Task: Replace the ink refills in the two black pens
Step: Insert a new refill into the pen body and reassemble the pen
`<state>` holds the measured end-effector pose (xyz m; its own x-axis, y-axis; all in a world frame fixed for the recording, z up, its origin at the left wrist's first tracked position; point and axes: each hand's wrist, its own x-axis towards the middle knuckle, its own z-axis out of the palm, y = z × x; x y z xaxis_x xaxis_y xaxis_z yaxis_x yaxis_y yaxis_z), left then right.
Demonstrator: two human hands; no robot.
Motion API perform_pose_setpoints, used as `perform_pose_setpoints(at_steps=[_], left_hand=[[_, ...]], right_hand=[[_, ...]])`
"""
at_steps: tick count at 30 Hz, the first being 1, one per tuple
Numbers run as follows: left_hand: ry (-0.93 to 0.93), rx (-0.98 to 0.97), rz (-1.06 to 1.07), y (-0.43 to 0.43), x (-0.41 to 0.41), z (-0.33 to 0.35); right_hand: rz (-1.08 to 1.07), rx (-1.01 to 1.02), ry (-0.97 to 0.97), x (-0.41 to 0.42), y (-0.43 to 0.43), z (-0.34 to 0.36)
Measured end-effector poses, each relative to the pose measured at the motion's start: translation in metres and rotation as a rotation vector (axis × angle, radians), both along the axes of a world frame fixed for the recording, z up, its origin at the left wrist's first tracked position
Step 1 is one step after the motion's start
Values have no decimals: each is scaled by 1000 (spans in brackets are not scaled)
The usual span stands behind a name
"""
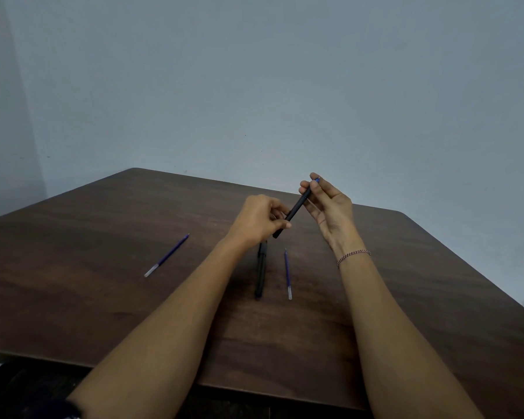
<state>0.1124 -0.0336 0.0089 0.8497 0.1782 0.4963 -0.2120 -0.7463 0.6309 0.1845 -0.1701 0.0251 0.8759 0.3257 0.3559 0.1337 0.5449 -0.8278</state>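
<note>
- The left hand [256, 220] grips the black pen [297, 208] at its lower end; the right hand [330, 207] pinches its blue-tipped upper end, above the tabletop [103, 297].
- The second pen [260, 273] and a refill [288, 275] lie mid-tabletop, and the other refill [167, 255] lies toward the left edge.

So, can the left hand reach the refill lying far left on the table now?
Probably yes: nothing lies between the left hand and that refill, but it must first release the held black pen.
</note>
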Motion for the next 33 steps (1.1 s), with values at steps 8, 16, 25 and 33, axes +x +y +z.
perform_pose_setpoints(at_steps=[8, 16, 25, 33], left_hand=[[-1, -14, 20, 1, 0, 0], [-58, 23, 121, 15, 1, -1], [-154, -341, 528, 63, -3, -3], [-151, -326, 561, 63, -5, -5]], right_hand=[[-72, -27, -21, -5, 2, 2], [-102, -140, -105, -6, 11, 1], [-291, -1182, -817, -22, 40, -25], [-234, -1650, -1003, -30, 62, -33]])
